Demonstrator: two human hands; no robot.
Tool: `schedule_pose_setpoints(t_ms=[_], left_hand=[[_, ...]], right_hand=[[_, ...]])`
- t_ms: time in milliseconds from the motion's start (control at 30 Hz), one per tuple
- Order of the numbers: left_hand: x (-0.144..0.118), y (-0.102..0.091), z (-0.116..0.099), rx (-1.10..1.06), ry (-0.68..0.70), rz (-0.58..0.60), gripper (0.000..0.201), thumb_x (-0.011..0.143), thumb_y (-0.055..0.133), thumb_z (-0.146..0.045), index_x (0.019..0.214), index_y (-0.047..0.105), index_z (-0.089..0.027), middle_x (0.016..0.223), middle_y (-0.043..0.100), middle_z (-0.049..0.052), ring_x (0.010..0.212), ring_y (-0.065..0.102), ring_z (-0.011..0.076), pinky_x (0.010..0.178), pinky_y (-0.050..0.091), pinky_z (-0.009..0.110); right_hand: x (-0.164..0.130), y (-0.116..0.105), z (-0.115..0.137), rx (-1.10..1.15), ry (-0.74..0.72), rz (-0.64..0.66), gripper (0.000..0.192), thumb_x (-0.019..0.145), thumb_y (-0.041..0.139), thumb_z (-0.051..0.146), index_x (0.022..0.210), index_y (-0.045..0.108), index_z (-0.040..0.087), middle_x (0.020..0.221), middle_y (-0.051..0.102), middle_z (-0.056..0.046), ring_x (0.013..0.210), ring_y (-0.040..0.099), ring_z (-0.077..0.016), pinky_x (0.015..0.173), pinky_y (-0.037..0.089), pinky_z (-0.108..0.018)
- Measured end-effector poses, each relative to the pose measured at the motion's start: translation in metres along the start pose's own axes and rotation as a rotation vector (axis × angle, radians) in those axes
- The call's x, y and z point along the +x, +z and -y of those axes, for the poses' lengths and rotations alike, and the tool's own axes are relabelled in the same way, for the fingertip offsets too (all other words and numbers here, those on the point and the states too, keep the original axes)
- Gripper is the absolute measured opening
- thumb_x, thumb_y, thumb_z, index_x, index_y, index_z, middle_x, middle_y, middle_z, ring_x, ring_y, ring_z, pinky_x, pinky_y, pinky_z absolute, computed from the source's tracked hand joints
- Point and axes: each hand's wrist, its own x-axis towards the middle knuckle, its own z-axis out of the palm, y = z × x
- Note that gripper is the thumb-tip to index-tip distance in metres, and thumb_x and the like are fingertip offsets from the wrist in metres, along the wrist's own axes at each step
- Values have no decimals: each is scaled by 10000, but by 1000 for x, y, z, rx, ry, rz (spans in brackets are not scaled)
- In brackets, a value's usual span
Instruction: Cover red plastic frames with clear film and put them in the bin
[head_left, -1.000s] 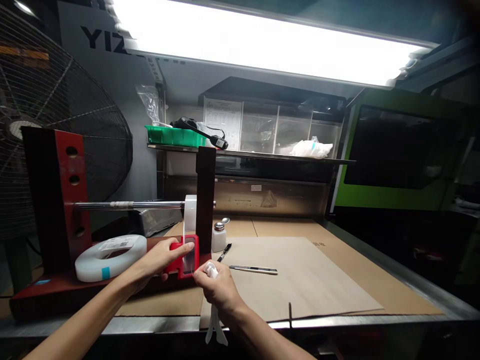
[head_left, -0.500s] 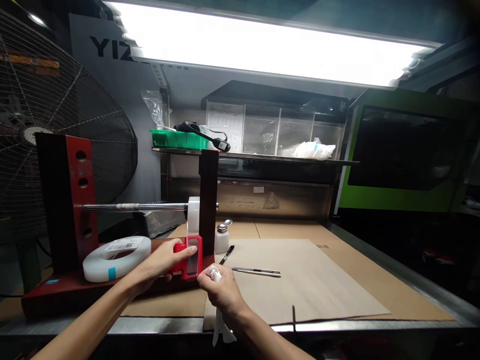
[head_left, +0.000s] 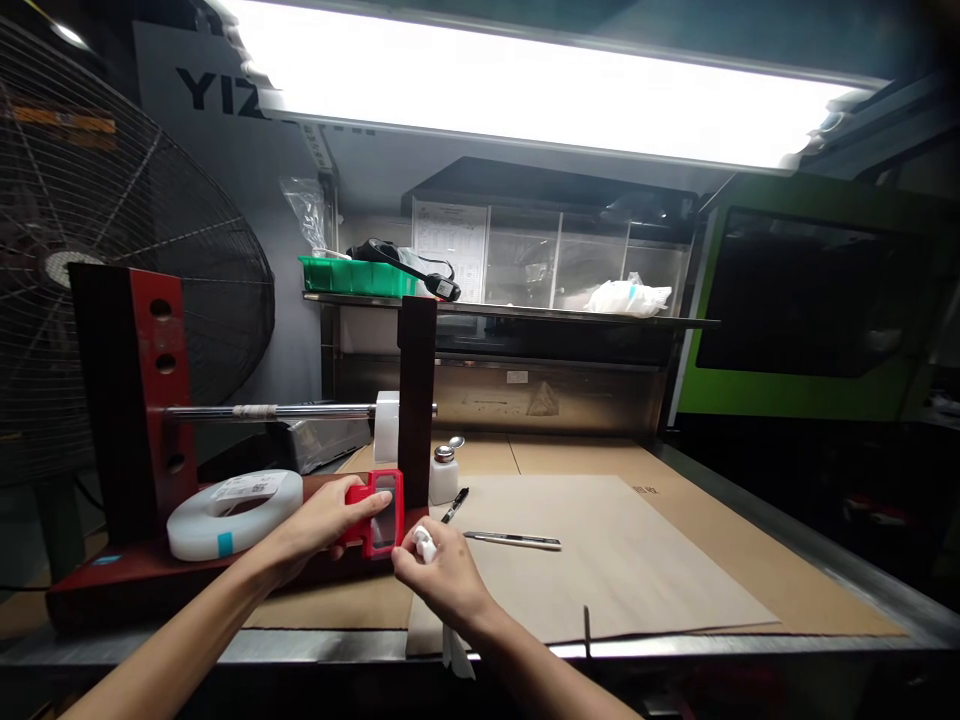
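My left hand (head_left: 341, 517) grips a red plastic frame (head_left: 400, 510) with a clear window, the thumb lying over the window. At the frame's lower right corner, the fingertips of my right hand (head_left: 442, 570) are pinched against or very near its edge. A crumpled white cloth or tissue (head_left: 424, 543) is bunched in that same hand, with a tail hanging below (head_left: 456, 655). Just above the frame, a narrow roll of clear film (head_left: 387, 425) sits on a metal rod (head_left: 315, 411) held between two uprights. Whether film lies across the window I cannot tell.
A large film roll (head_left: 184, 525) lies on the stand's dark red base (head_left: 112, 600). To the right are a white pump bottle (head_left: 444, 480), a black pen (head_left: 455, 505) and a utility knife (head_left: 514, 540) on cardboard (head_left: 600, 570). A big fan (head_left: 217, 250) stands left; a shelf (head_left: 525, 311) spans behind.
The film strip that hung from the small roll down to the red frame no longer spans that gap. My right hand has shifted slightly, and the cloth tail has swung right.
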Motion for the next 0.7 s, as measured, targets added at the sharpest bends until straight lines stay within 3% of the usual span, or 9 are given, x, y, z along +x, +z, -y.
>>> schedule_pose_setpoints(t_ms=[67,133,233,333,433,533,600,700], left_hand=[[-1,-1,0,-23,11,13,519,600,645,-654,757,517,-176,518,540,-28,451,432,116,375,298,213],[-1,-1,1,-41,12,13,507,606,654,-639,760,515,-177,520,537,-29,455,430,117,375,293,213],[-2,-2,1,-68,14,23,486,615,660,-622,747,506,-180,539,546,-21,470,442,123,381,288,214],[-3,-3,2,-85,8,28,492,619,648,-635,726,496,-180,562,551,-10,486,454,123,387,275,210],[-4,-2,2,-93,-2,23,506,617,637,-656,707,485,-182,552,529,-16,493,451,122,388,264,206],[-4,-3,3,-97,-3,19,502,618,637,-656,703,488,-184,537,497,-34,483,415,113,390,268,207],[-5,-4,3,-96,-2,12,505,604,649,-657,706,500,-186,534,475,-46,476,398,111,387,274,210],[-7,-5,2,-87,-14,3,501,585,665,-655,687,505,-191,519,474,-50,455,394,112,379,268,215]], right_hand=[[-1,-2,-2,-159,-128,-21,77,646,571,225,687,525,178,583,505,46,527,429,-92,526,318,-216],[-3,-4,-8,-406,-333,-49,228,694,529,220,914,574,185,634,568,34,519,462,-106,513,311,-225],[-4,-8,-19,-802,-652,-35,536,721,464,160,1249,478,255,730,649,17,534,529,-134,464,249,-246],[-4,-11,-27,-1100,-789,-9,668,721,451,134,1359,370,312,695,648,25,481,531,-149,415,154,-274],[-7,-12,-27,-1239,-808,23,675,767,446,149,1404,300,313,668,637,30,441,518,-153,400,124,-286],[-10,-16,-18,-1236,-767,100,639,824,430,183,1429,253,288,709,658,20,502,566,-156,411,192,-280],[-7,-27,-10,-1164,-622,127,576,847,435,211,1405,306,269,852,694,-2,672,632,-153,482,310,-260],[8,-57,-6,-1101,-332,94,326,913,395,273,1203,540,244,1025,684,-33,902,629,-156,672,401,-242]])
